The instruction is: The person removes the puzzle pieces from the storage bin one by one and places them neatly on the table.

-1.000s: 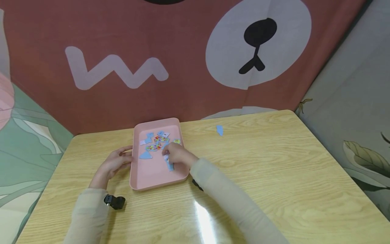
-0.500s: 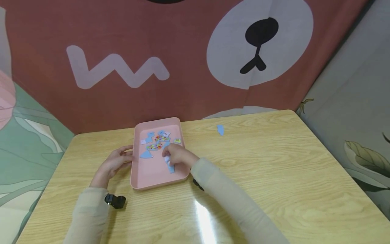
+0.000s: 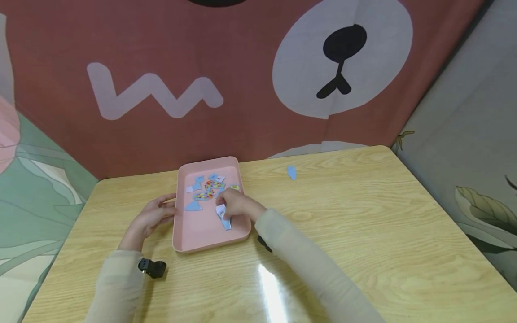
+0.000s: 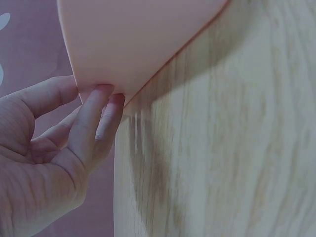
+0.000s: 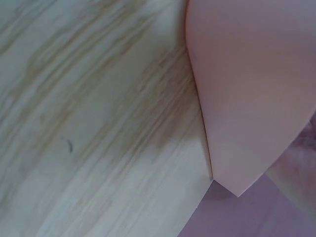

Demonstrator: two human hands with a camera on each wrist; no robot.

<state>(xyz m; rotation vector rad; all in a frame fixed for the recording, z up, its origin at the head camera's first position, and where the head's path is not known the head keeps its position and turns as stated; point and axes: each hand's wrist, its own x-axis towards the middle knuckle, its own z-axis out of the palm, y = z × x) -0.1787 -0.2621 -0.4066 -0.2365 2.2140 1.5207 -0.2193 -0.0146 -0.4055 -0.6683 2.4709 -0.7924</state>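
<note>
Light wood-grain bench (image 3: 363, 224) leaves room in front and right of one pink, shallow rectangular tray (image 3: 195, 235). Left hand (image 3: 151, 215): fingers loosely spread, tips touching tray's left wall. Right hand (image 3: 238, 204): fingers bent, pinching one flat blue-and-white piece (image 3: 223, 217) in tray. Beyond: one blue triangular piece (image 3: 193, 206), small multicoloured pieces (image 3: 203, 195), count unclear. One loose blue piece (image 3: 291, 172) near bench's far edge.

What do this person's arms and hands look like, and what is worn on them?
Both arms wear long, plain cream sleeves. At the left wrist sits a black strap with a small black device; at the right wrist, a black object shows only partly. The left hand and right hand wear no gloves.
</note>
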